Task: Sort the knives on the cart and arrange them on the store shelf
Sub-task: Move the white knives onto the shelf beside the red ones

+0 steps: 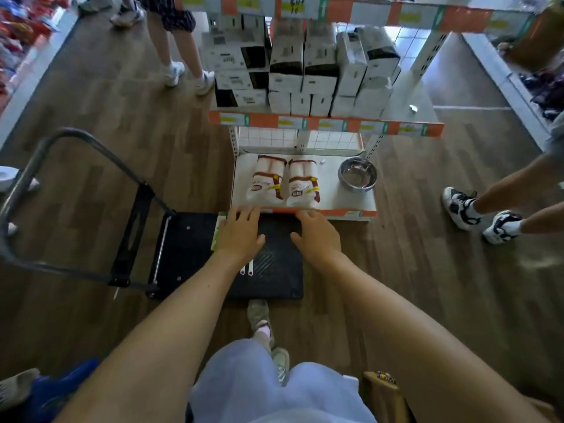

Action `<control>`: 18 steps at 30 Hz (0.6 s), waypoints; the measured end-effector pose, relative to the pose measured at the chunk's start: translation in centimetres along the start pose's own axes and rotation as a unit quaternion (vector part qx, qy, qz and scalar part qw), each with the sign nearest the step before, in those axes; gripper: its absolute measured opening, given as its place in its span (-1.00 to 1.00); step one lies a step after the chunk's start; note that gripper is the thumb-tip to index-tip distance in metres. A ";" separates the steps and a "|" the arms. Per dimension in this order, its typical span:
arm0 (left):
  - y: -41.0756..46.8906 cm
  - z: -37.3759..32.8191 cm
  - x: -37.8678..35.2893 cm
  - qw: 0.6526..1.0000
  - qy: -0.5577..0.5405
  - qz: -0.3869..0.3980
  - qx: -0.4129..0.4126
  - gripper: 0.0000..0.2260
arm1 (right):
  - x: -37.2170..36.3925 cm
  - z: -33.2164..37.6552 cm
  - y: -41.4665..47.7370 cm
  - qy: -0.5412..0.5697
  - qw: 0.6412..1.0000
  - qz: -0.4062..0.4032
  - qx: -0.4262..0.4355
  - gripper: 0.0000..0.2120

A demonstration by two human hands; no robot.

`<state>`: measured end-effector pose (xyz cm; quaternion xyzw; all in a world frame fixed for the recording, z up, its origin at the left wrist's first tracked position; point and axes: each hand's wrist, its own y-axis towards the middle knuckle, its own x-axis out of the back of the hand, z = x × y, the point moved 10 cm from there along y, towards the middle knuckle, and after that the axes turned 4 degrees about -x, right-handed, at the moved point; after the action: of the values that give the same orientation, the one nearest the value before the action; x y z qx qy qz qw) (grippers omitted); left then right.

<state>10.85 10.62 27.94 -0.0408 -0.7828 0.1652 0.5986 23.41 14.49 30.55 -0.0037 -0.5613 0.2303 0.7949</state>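
Observation:
The black flat cart (274,270) stands against the bottom shelf (345,203) of the store rack. My left hand (241,235) lies palm down, fingers spread, on a knife pack (216,236) with a green and white edge. Two white knife handles (247,267) stick out from under my wrist. My right hand (317,238) hovers palm down over the cart's bare deck, fingers reaching to the shelf's orange edge, holding nothing. Two white packs with brown trim (287,184) lie side by side on the bottom shelf, just beyond my fingertips.
A steel bowl (357,174) sits on the bottom shelf's right part. White and black boxes (305,65) fill the shelf above. The cart handle (61,166) rises at left. Other people's legs and shoes stand at the right (476,215) and back left (189,74).

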 end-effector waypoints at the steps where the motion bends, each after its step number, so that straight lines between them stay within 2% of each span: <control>1: -0.6 0.4 -0.7 1.000 0.012 0.013 0.004 -0.46 | -0.6 0.2 -0.7 0.004 1.000 0.006 0.004 -0.61; 6: -3.1 2.9 -2.9 0.999 0.007 0.020 0.027 -0.48 | -3.7 0.5 -2.3 -0.004 0.999 0.038 0.009 -0.62; 12: -3.2 6.6 -5.1 0.999 0.004 0.037 0.040 -0.52 | -7.5 0.7 -1.5 0.024 0.998 0.053 -0.033 -0.60; 18: 1.3 11.3 -11.8 0.996 -0.050 0.024 0.072 -0.52 | -17.0 -0.7 2.5 0.061 0.994 0.050 -0.070 -0.60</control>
<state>3.24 6.36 14.10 -0.0085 -0.7968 0.2374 0.5556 18.59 10.58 14.46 -0.1012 -0.5254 0.2290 0.8132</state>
